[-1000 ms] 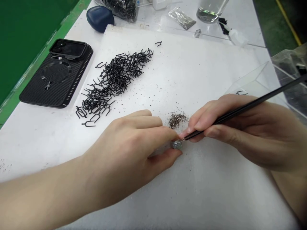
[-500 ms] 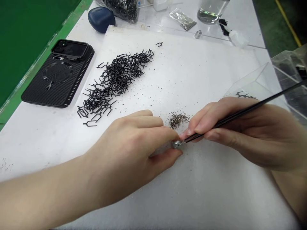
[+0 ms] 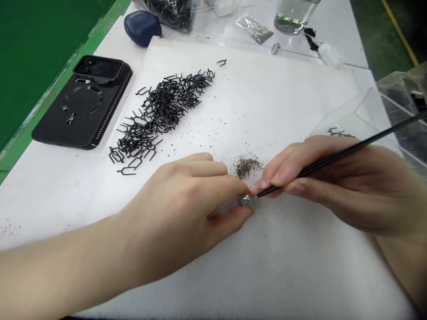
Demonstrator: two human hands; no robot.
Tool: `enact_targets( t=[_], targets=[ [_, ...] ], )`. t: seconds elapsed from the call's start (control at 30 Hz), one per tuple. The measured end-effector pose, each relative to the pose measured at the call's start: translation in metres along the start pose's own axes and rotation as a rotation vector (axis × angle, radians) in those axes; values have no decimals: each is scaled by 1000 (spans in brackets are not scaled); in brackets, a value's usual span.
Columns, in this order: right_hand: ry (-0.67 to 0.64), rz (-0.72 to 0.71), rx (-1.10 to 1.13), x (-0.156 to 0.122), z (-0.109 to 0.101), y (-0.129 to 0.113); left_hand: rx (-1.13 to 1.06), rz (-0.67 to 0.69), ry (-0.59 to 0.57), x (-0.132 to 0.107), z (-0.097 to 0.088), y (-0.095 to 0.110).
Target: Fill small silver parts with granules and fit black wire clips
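Observation:
Between the thumb and forefinger of my left hand [image 3: 187, 204] is a small shiny metal piece [image 3: 246, 200], mostly covered by the fingers. My right hand [image 3: 347, 182] grips slim black tweezers [image 3: 328, 160] like a pen, and their fine tip meets the metal piece. The fingertips of both hands come close together there. Just beyond them lies a small heap of tiny brown metallic bits [image 3: 247, 167] on the white sheet [image 3: 267, 98]. Farther left spreads a pile of black forked pieces [image 3: 167, 104].
A black phone [image 3: 83, 102] and a blue rounded case [image 3: 143, 27] lie at the left. At the back are a bag of black pieces [image 3: 170, 13], a small clear packet [image 3: 254, 28] and a cup of clear liquid [image 3: 293, 18]. A clear tray [image 3: 353, 111] sits behind my right hand.
Both hands hold nearly the same pose, with the tweezers' tip still at the metal piece. The view has shifted very slightly.

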State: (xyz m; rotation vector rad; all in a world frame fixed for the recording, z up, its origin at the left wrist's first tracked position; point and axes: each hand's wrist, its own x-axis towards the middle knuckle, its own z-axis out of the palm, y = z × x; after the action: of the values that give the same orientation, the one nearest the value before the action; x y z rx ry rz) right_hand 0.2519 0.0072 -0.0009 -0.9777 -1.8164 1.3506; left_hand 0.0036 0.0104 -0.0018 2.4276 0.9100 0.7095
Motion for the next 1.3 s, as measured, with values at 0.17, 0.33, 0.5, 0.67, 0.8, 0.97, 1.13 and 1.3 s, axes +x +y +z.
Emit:
enact_targets(
  t=[0.17, 0.33, 0.5, 0.67, 0.8, 0.97, 1.13, 1.3],
  targets=[
    [7, 12, 1, 3, 1, 0, -12, 14, -14, 0, 2, -2],
    [-7, 12, 15, 2, 1, 0, -18, 4, -10, -2, 1, -1],
    [217, -36, -9, 0, -1, 0, -31, -6, -4, -2, -2, 1],
    [199, 6, -153, 3, -4, 0, -31, -21, -8, 1, -1, 0],
    [204, -11, -223, 4, -5, 1, -4, -32, -6, 2, 0, 0],
    [171, -31, -258, 4, -8, 3, 15, -34, -13, 0, 0, -1],
    [155, -24, -264, 3, -8, 2, 27, -42, -12, -1, -1, -1],
    [150, -27, -275, 3, -6, 1, 25, -23, -12, -4, -1, -2]
  ],
)
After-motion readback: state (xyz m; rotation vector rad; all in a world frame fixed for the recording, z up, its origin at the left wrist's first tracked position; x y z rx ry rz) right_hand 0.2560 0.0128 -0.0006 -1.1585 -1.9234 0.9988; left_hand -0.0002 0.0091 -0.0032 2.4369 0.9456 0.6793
